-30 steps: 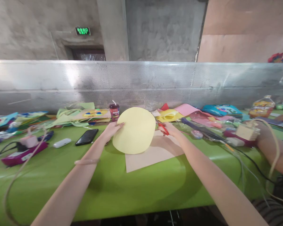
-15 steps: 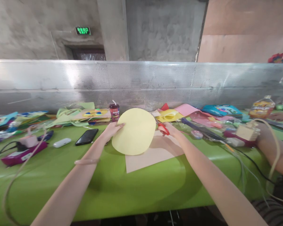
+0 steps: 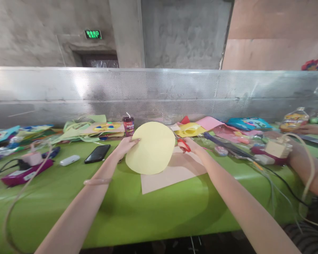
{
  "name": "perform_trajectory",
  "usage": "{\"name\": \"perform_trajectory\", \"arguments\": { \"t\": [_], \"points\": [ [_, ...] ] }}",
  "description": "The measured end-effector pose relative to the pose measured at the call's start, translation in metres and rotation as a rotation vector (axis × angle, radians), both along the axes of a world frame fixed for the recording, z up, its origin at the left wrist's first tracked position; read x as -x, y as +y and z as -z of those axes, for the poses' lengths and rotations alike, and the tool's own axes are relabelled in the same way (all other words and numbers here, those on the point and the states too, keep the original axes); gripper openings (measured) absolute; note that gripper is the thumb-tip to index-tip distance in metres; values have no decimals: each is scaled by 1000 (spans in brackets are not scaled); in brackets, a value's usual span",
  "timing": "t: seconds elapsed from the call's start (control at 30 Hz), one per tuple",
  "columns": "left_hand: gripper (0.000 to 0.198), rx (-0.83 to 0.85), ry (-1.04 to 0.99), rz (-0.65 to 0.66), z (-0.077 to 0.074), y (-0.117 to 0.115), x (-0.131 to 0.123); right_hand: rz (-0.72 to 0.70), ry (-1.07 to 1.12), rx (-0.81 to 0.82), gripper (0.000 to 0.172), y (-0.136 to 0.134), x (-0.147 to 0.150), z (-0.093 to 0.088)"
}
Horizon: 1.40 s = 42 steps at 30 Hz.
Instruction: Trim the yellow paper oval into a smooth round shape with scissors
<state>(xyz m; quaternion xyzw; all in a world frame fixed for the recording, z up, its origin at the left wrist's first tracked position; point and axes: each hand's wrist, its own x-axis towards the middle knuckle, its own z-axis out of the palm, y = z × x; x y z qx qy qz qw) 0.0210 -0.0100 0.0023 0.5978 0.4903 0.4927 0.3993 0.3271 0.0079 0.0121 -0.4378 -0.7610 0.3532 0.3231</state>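
My left hand [image 3: 127,145] pinches the left edge of a round, pale yellow sheet of paper [image 3: 151,148], which is held up above the table. In my right hand [image 3: 192,144] is a pair of red-handled scissors [image 3: 184,144], fingers closed on the grips. The blades point up and left at the paper's right edge; whether they touch it I cannot tell. Below the yellow circle, a pale pink-beige sheet [image 3: 172,176] lies on the green tablecloth [image 3: 153,215], partly covered from view by the circle.
Left of my left arm lie a black phone [image 3: 97,154], a white case [image 3: 69,160] and a purple power strip [image 3: 26,173]. A drink cup [image 3: 128,126] stands behind. Coloured paper [image 3: 209,123] lines the back. At right are cables [image 3: 272,173] and another person's arm [image 3: 307,169].
My hands, the yellow circle and the scissors look almost unmoved. At the far right, the other person's hands have shifted slightly.
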Motion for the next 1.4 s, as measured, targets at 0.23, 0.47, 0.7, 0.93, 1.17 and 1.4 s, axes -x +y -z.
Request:
{"name": "perform_trajectory", "arguments": {
  "t": [0.23,0.47,0.7,0.93,1.17,1.4],
  "points": [
    [41,1,-27,11,2,3,1,-11,14,-2,13,0,1,0],
    [40,-7,-22,3,4,4,2,16,-8,-6,12,-1,1,-1],
    [42,-1,-24,23,4,4,2,27,-16,-15,13,-2,1,-1],
    [44,-9,-20,-18,-1,0,-1,4,7,3,10,6,-1,3],
    [48,-45,6,-13,1,4,1,51,-4,7,13,8,0,4],
    [49,-60,14,-3,4,6,3,49,-31,-26,16,3,0,3]
  ]
}}
